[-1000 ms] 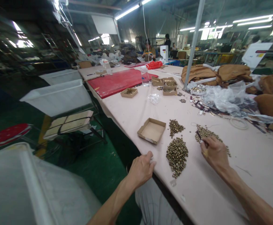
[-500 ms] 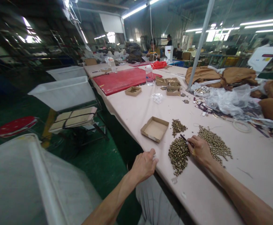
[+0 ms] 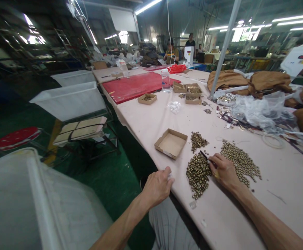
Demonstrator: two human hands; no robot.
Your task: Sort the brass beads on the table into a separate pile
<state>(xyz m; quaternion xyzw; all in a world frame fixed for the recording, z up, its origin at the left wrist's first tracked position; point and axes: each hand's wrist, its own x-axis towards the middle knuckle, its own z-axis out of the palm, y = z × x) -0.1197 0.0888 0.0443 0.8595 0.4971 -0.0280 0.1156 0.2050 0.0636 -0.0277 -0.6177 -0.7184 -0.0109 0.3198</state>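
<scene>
Three groups of brass-coloured studs lie on the table [image 3: 234, 218]: a dense heap [image 3: 197, 178] closest to the person, a small heap [image 3: 198, 140] just beyond it, and a loose patch [image 3: 242, 162] to the right.

Key relation, as judged: the dense heap sits between the two hands, and the right hand [image 3: 224, 172] is clearly the nearer. That hand is at the heap's right side, in the gap before the loose patch. Dense heap's long axis runs roughly away from the person, narrowing toward the near end. Loose patch is long on a slant, its far end leaning left.

Right hand: thumb and fingers pinch a thin dark stick [image 3: 204, 155], which points forward and left from the fingertips. Tip is by the far right margin of the dense heap; contact with the studs cannot be confirmed.

Left hand [image 3: 157, 185]: fingers curled, at the table edge, left of the dense heap and apart from it. Something pale shows at the fingertips; cannot tell what it is, or whether it is gripped.

Shallow cardboard box [image 3: 171, 143] lies forward of the left hand, left of the small heap, touching neither.
</scene>
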